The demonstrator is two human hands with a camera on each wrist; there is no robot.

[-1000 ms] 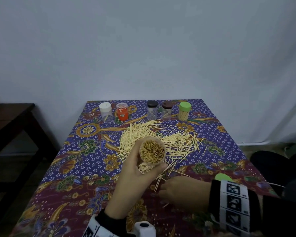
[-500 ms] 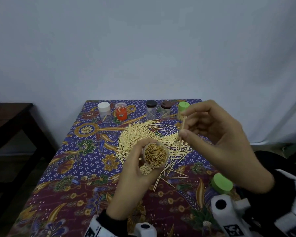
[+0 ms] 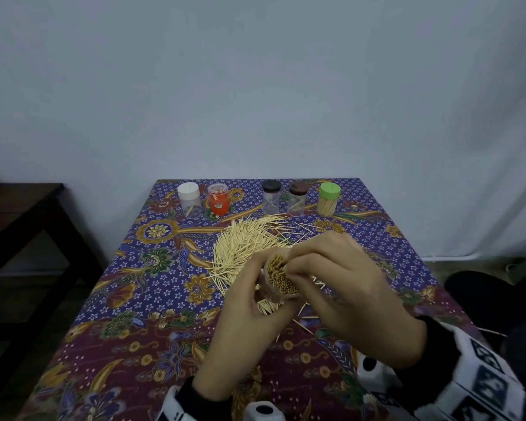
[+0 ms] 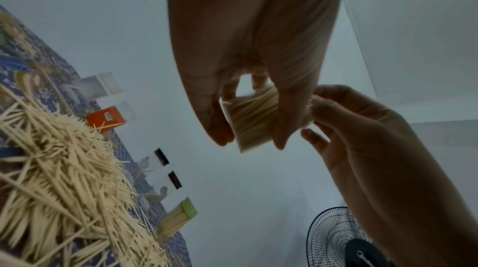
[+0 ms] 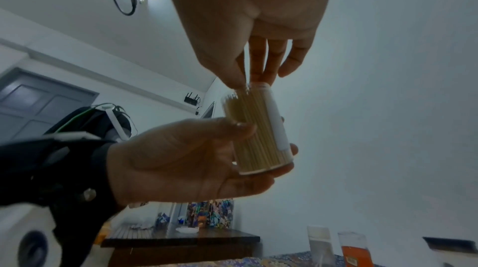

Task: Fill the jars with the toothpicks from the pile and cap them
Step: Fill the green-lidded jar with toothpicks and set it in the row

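Note:
My left hand [image 3: 255, 302] grips an open clear jar [image 3: 281, 279] packed with toothpicks and holds it tilted above the near side of the toothpick pile [image 3: 246, 241]. At the jar's mouth my right hand [image 3: 295, 262] pinches a few toothpicks between thumb and fingers. The right wrist view shows those fingertips [image 5: 241, 84] touching the toothpick tips at the top of the jar [image 5: 256, 128], with the left hand [image 5: 207, 148] wrapped round it. My right hand hides this jar's cap.
Along the far edge of the patterned tablecloth [image 3: 140, 299] stand a white-capped jar [image 3: 189, 197], an orange jar [image 3: 218, 200], a black-capped jar [image 3: 271, 197], a brown-capped jar [image 3: 297, 199] and a full green-capped jar [image 3: 328, 202]. A dark wooden side table [image 3: 22, 214] is at the left.
My right hand rose from the table with a few toothpicks, then came down to the mouth of the jar. The left hand kept holding the jar in nearly the same place.

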